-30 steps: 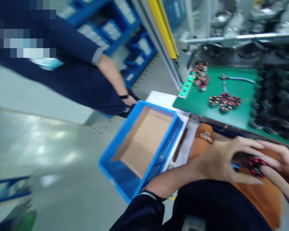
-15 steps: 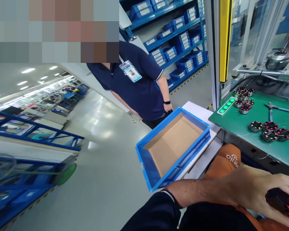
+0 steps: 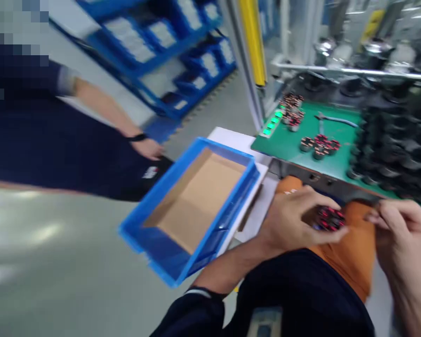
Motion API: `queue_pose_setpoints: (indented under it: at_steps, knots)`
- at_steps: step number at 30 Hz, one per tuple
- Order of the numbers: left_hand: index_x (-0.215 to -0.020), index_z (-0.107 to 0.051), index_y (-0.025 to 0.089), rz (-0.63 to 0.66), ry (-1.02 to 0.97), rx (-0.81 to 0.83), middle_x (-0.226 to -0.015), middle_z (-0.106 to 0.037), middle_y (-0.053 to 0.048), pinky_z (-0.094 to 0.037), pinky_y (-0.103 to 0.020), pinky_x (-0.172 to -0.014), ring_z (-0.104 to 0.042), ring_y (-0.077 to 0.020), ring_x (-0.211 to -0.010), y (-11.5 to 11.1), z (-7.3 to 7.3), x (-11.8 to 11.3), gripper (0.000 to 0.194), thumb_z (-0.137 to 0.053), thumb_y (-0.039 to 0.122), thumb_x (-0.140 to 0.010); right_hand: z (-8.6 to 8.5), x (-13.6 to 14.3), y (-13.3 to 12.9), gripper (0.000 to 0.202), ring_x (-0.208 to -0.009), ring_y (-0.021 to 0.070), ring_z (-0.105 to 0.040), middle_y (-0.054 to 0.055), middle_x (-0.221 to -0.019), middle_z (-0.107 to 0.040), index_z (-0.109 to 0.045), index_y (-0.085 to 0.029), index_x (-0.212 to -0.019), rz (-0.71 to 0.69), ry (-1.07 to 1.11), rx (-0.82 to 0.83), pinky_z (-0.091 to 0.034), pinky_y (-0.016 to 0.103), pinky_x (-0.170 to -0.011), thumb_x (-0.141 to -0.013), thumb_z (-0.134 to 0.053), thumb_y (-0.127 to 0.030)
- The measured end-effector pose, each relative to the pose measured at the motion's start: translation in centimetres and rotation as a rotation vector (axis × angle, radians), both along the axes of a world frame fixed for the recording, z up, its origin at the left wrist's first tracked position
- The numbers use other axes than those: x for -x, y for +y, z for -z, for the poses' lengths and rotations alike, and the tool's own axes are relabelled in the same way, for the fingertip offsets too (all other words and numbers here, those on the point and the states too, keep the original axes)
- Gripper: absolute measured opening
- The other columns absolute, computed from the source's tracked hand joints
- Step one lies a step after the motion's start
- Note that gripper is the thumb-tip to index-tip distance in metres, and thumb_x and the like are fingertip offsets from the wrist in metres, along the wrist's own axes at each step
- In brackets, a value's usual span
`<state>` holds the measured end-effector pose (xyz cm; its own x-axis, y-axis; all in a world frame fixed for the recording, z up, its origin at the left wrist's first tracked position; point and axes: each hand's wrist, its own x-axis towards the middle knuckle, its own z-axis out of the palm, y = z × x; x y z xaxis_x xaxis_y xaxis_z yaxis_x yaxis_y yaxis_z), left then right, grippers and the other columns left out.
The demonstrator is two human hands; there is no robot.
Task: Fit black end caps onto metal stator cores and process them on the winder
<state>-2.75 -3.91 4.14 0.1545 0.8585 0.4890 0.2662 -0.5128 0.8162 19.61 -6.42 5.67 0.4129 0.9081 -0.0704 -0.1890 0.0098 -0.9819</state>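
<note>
My left hand (image 3: 294,217) grips a motor stator (image 3: 330,218) with red and dark windings, held over my lap between thumb and fingers. To its right, my right hand (image 3: 405,231) is closed in a pinch; whatever sits between the fingertips is too small and blurred to make out. Beyond my hands, more stators (image 3: 321,146) stand in a small group on the green work surface (image 3: 266,146). Another cluster of stators (image 3: 292,112) lies farther back, beside a strip of green lights (image 3: 272,122). Pliers (image 3: 337,120) with blue-grey handles rest behind the nearer group.
A blue bin (image 3: 217,238) lined with cardboard sits on a white stand at my left. Many dark round parts (image 3: 400,150) fill the right of the bench. A co-worker (image 3: 73,140) stands at the left, near blue shelving (image 3: 143,65). A yellow-edged machine post (image 3: 252,42) rises behind the bench.
The view has swung right and down, bringing my right hand and the dark parts into sight. My left hand still holds the stator, now fully visible.
</note>
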Motion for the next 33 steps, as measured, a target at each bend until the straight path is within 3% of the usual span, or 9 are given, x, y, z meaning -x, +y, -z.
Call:
queue_pose_setpoints:
  at_steps: [1, 4, 7, 11, 15, 19, 24, 29, 33]
  knots:
    - [-0.112, -0.088, 0.027, -0.050, 0.001, -0.060, -0.103, -0.092, -0.002, -0.073, -0.036, -0.081, -0.085, -0.0195, -0.085, 0.1, -0.5, 0.3, 0.033, -0.106, 0.039, -0.088, 0.1, 0.2, -0.2, 0.015, -0.077, 0.0212, -0.078, 0.007, -0.085, -0.084, -0.095, -0.035, -0.088, -0.020, -0.089, -0.023, -0.070, 0.036, -0.075, -0.090, -0.110, -0.037]
    - [-0.113, -0.087, 0.029, -0.110, -0.034, -0.142, -0.102, -0.091, -0.001, -0.072, -0.039, -0.080, -0.083, -0.0198, -0.085, 0.8, -1.3, 1.0, 0.034, -0.109, 0.032, -0.088, 0.6, 1.8, -0.8, 0.024, -0.086, 0.0212, -0.085, 0.004, -0.097, -0.089, -0.096, -0.035, -0.112, -0.158, -0.215, -0.122, -0.074, 0.034, -0.082, -0.091, -0.108, -0.040]
    - [-0.117, -0.086, 0.029, -0.118, -0.044, -0.162, -0.105, -0.091, 0.000, -0.072, -0.041, -0.082, -0.084, -0.0213, -0.090, 1.0, -1.4, 1.0, 0.040, -0.112, 0.031, -0.086, 0.7, 3.8, -1.1, 0.029, -0.088, 0.0196, -0.086, 0.002, -0.101, -0.088, -0.093, -0.032, -0.114, -0.266, -0.171, -0.192, -0.076, 0.033, -0.085, -0.090, -0.109, -0.030]
    - [-0.126, -0.087, 0.035, -0.133, 0.020, -0.250, -0.106, -0.090, 0.000, -0.071, -0.044, -0.077, -0.083, -0.0238, -0.088, 1.3, -1.0, 0.5, 0.040, -0.109, 0.040, -0.093, 0.5, 4.9, -0.7, 0.021, -0.091, 0.0181, -0.082, 0.002, -0.104, -0.086, -0.091, -0.031, -0.113, -0.246, -0.176, -0.238, -0.075, 0.032, -0.086, -0.096, -0.104, -0.029]
    - [-0.131, -0.086, 0.037, -0.132, 0.049, -0.362, -0.102, -0.089, 0.001, -0.070, -0.041, -0.069, -0.082, -0.0216, -0.082, 2.2, -0.6, -0.1, 0.034, -0.102, 0.044, -0.101, 0.7, 4.4, 0.1, 0.007, -0.095, 0.0190, -0.080, 0.002, -0.101, -0.085, -0.092, -0.030, -0.106, -0.231, -0.280, -0.302, -0.070, 0.031, -0.080, -0.103, -0.096, -0.025]
    - [-0.125, -0.084, 0.029, -0.141, 0.041, -0.392, -0.099, -0.087, 0.000, -0.067, -0.036, -0.070, -0.079, -0.0186, -0.083, 3.0, 0.0, -0.2, 0.037, -0.104, 0.045, -0.099, 0.5, 2.9, 0.7, 0.016, -0.092, 0.0183, -0.080, 0.001, -0.100, -0.088, -0.093, -0.031, -0.104, -0.275, -0.351, -0.298, -0.067, 0.031, -0.081, -0.102, -0.095, -0.016]
    - [-0.135, -0.072, 0.027, -0.048, 0.081, -0.324, -0.111, -0.077, -0.005, -0.067, -0.038, -0.080, -0.075, -0.0219, -0.100, 3.4, 0.8, 0.0, 0.037, -0.091, 0.047, -0.111, -0.3, 1.3, 1.6, 0.009, -0.090, 0.0213, -0.080, 0.002, -0.096, -0.088, -0.093, -0.030, -0.100, -0.305, -0.475, -0.309, -0.068, 0.037, -0.086, -0.104, -0.096, -0.023]
    - [-0.136, -0.061, 0.022, 0.071, 0.082, -0.331, -0.114, -0.073, -0.007, -0.068, -0.038, -0.095, -0.072, -0.0229, -0.111, 3.6, 1.1, -0.4, 0.033, -0.080, 0.031, -0.112, 0.1, 2.5, 1.8, 0.022, -0.082, 0.0192, -0.080, 0.002, -0.092, -0.087, -0.091, -0.028, -0.096, -0.231, -0.283, -0.155, -0.069, 0.033, -0.076, -0.101, -0.102, -0.046]
    - [-0.132, -0.062, 0.021, -0.053, 0.114, -0.480, -0.111, -0.073, -0.007, -0.066, -0.033, -0.093, -0.070, -0.0219, -0.109, 4.0, 1.9, -0.7, 0.036, -0.085, 0.040, -0.111, 1.7, 4.4, 0.8, 0.038, -0.096, 0.0184, -0.087, 0.001, -0.112, -0.094, -0.096, -0.038, -0.127, -0.313, 0.069, -0.023, -0.075, 0.031, -0.087, -0.093, -0.109, -0.049]
